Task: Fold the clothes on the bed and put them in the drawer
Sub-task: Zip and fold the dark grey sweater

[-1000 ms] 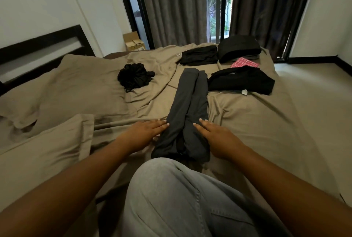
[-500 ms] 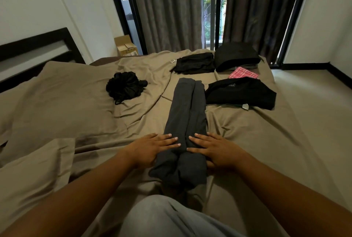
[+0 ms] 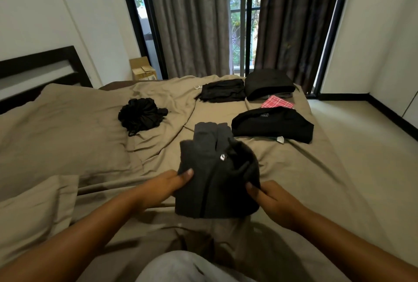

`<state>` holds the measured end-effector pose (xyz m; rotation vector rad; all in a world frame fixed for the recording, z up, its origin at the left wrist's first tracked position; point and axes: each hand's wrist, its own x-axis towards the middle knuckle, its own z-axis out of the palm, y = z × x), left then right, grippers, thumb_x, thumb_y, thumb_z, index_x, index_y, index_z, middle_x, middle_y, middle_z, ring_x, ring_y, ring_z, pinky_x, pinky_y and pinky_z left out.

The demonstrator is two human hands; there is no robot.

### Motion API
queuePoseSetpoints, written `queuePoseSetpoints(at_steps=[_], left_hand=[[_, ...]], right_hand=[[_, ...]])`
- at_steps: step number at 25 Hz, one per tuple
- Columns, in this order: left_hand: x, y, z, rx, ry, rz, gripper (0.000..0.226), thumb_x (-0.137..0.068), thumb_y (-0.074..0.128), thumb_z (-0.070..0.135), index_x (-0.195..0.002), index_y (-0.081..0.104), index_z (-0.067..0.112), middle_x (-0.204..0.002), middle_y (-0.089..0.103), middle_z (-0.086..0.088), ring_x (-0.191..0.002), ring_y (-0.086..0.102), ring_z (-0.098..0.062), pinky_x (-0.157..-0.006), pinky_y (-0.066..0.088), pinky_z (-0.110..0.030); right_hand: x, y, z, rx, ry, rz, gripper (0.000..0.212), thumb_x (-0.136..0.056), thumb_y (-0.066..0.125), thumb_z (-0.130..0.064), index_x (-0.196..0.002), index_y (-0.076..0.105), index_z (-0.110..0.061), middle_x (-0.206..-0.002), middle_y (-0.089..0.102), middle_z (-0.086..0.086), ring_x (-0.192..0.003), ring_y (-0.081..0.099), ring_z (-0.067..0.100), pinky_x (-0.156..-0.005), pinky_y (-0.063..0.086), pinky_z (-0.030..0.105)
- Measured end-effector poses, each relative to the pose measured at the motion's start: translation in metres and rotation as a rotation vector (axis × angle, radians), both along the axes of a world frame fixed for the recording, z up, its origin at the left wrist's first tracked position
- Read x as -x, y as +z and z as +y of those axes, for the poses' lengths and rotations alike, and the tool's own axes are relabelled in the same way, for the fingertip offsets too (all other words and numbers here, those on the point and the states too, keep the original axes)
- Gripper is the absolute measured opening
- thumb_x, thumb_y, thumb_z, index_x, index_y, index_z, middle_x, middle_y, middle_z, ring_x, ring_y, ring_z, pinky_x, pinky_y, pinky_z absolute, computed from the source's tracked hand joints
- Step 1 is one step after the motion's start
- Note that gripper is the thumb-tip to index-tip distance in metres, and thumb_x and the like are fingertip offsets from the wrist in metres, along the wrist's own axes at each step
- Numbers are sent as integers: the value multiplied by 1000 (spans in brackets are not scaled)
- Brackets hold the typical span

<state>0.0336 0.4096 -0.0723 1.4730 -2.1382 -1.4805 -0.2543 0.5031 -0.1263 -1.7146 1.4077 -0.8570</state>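
Dark grey trousers [image 3: 214, 168] lie lengthwise on the tan bed sheet [image 3: 305, 179], with their near end lifted and doubled over toward the far end. My left hand [image 3: 167, 186] grips the left edge of that lifted part, thumb on top. On the right edge, my right hand [image 3: 269, 200] pinches the cloth. Farther along the bed lie folded black garments: one close on the right [image 3: 271, 124], a flat one [image 3: 222, 90] and a thick one [image 3: 269, 83] at the far end. A red checked cloth [image 3: 277, 102] shows between them. A crumpled black garment [image 3: 141, 115] sits at the left.
Pillows [image 3: 56, 127] and a dark headboard [image 3: 40, 66] are on the left. A cardboard box [image 3: 143, 71] stands by the wall behind the bed. Grey curtains [image 3: 192, 21] hang over the window at the far end. Bare floor [image 3: 362, 134] runs along the bed's right side. My knee [image 3: 181, 268] is at the bottom.
Both hands went from pressing flat on the trousers' near end to gripping its sides. They lifted it and folded it forward over the far half.
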Motion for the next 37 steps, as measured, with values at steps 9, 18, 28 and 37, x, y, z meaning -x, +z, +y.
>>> queuePoseSetpoints(at_steps=[9, 18, 28, 37], left_hand=[[91, 6, -151, -101, 525, 256, 61, -94, 50, 68, -125, 57, 16, -114, 65, -1, -97, 60, -19, -76, 49, -37], [105, -96, -185, 398, 566, 367, 50, -101, 60, 28, -148, 43, 22, -141, 53, 8, -128, 52, -9, -105, 45, -26], [107, -76, -174, 659, 493, -232, 69, -100, 52, 36, -159, 15, 38, -159, 25, -6, -143, 29, -31, -114, 35, -49], [121, -105, -151, 321, 673, -151, 84, -89, 63, 58, -152, 30, 13, -156, 37, -13, -134, 45, -35, -108, 43, -48]], right_hand=[[19, 27, -206, -261, -409, -325, 73, -94, 45, -72, -134, 61, -14, -132, 65, 5, -120, 61, 27, -108, 47, 45], [19, -40, -249, -127, -356, -427, 47, -104, 56, -24, -150, 45, -26, -133, 58, -7, -122, 56, 13, -100, 45, 27], [-12, -17, -239, 53, -601, 375, 65, -101, 51, -38, -158, 25, -21, -156, 35, 11, -139, 39, 33, -110, 41, 49], [-23, -63, -218, -138, -488, 354, 91, -94, 54, -63, -161, 12, -19, -166, 16, 14, -145, 34, 34, -114, 37, 43]])
